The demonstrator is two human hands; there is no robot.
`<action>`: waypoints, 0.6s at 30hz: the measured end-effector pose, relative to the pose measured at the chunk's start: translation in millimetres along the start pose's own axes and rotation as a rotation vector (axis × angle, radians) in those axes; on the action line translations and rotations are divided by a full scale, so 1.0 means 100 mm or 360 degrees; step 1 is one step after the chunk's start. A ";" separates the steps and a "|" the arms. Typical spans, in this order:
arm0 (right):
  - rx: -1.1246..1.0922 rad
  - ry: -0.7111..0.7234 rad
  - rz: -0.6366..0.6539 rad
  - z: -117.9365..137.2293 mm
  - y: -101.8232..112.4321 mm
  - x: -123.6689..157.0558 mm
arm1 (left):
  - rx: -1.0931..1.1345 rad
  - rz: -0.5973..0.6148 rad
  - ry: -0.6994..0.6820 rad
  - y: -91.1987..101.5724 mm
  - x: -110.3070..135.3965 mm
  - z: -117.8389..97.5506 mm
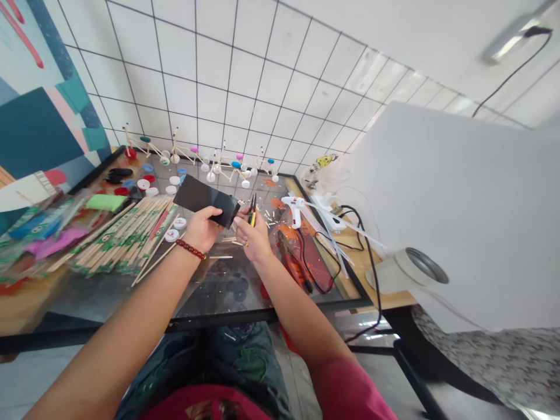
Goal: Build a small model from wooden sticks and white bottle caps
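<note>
My left hand point(206, 229), with a red bead bracelet at the wrist, is closed on a flat black sheet point(199, 195), thumb on top. The sheet is tilted above the glass tabletop. My right hand point(256, 236) is closed around a small black-and-yellow hand tool point(252, 211), its dark tip pointing away from me; whether it is scissors or pliers I cannot tell. The right thumb and finger are at the sheet's near right corner. Just left of my left hand lie white bottle caps point(171, 235) and a pile of wooden sticks point(126, 236).
Stick-and-cap models point(236, 165) stand along the tiled wall. A white glue gun point(296, 210) and red-handled pliers point(292, 259) lie to the right, among black cables point(370, 256). Loose caps point(143, 184) and wrapped clay point(105, 202) are at left. A whitish cylinder point(406, 271) lies at right.
</note>
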State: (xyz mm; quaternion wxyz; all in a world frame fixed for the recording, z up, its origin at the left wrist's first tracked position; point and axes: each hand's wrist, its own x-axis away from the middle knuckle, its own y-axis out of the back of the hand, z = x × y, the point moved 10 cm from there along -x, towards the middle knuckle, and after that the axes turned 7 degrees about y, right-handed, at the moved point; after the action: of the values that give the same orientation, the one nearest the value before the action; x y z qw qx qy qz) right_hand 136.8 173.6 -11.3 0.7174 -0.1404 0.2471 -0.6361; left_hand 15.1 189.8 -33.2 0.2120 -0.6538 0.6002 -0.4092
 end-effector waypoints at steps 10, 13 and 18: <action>0.0025 0.0135 -0.0169 0.11 0.08 -0.04 | -0.0151 -0.0137 -0.0075 0.04 0.02 -0.05; -0.0002 0.0138 -0.0194 0.12 0.10 -0.04 | -0.0101 -0.0224 -0.0144 0.07 0.06 -0.14; -0.0027 0.0149 -0.0262 0.14 0.14 -0.05 | -0.0010 -0.0255 -0.0261 0.04 0.12 -0.30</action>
State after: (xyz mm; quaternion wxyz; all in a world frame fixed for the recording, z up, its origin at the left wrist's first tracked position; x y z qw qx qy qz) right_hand 155.8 179.6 -6.1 0.6492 -0.1364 0.2732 -0.6967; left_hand -11.4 184.1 -15.9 0.2249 -0.7316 0.5279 -0.3681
